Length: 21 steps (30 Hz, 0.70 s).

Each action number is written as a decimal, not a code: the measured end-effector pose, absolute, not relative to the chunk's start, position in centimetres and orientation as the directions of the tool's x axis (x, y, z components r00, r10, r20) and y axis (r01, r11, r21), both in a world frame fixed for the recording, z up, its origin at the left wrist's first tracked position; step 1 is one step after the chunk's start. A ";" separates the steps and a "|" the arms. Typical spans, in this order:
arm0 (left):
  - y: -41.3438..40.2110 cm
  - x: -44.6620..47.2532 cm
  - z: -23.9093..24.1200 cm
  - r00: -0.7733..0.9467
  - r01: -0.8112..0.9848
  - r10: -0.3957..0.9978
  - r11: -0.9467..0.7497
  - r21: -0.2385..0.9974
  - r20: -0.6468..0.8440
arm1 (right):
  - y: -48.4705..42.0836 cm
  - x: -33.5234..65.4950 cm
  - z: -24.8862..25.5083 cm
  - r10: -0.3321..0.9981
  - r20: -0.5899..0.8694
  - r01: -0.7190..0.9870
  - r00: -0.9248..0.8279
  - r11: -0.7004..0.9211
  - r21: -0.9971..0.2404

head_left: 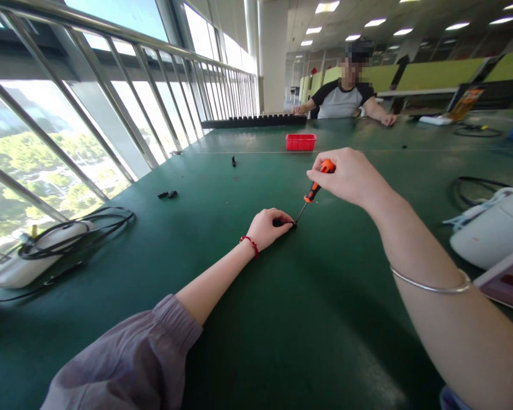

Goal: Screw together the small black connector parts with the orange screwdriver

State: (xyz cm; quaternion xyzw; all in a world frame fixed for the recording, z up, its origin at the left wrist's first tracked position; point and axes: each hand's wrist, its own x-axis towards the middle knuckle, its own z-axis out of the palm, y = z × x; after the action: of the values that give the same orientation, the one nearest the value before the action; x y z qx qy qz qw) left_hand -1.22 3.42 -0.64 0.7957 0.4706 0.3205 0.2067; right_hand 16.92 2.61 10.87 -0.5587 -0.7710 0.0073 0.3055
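My right hand (346, 173) grips the orange-and-black handle of a screwdriver (310, 192). The shaft slants down to the left, and its tip meets a small black part (294, 224) on the green table. Low on the tabletop, my left hand (270, 226) is closed, its fingertips pinching this black part. Much of the part is hidden by the fingers, so its exact kind cannot be made out.
A red plastic box (301, 142) stands further back on the green table (239, 279). Small black pieces (167, 195) lie to the left, near a white power strip (38, 256) with a coiled cable. A long black rack (254, 121) and a seated person (344, 99) are at the far end.
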 end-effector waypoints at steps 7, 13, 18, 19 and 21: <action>3.5 -1.2 -0.7 0.351 0.612 0.882 -0.471 0.635 0.315 | 2.5 16.9 10.9 0.866 0.464 0.854 -0.187 0.377 -0.358; 3.5 -1.2 -0.6 0.353 0.611 0.881 -0.472 0.636 0.315 | 2.5 16.8 10.8 0.865 0.460 0.851 -0.201 0.387 -0.356; 3.6 -1.3 -0.8 0.353 0.613 0.879 -0.476 0.631 0.320 | 2.7 16.8 10.7 0.876 0.457 0.840 -0.153 0.359 -0.406; 3.6 -1.3 -0.9 0.355 0.611 0.879 -0.477 0.632 0.320 | 2.7 16.9 10.7 0.878 0.451 0.837 -0.162 0.364 -0.407; 3.7 -1.4 -0.9 0.363 0.603 0.875 -0.482 0.635 0.320 | 2.6 17.0 10.8 0.879 0.430 0.830 -0.208 0.391 -0.399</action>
State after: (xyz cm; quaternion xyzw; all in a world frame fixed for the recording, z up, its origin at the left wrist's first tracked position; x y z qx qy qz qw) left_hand -1.36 3.68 -0.94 0.7981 0.4630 0.3230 0.2106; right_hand 16.96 2.63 10.79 -0.5503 -0.7760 0.0403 0.3055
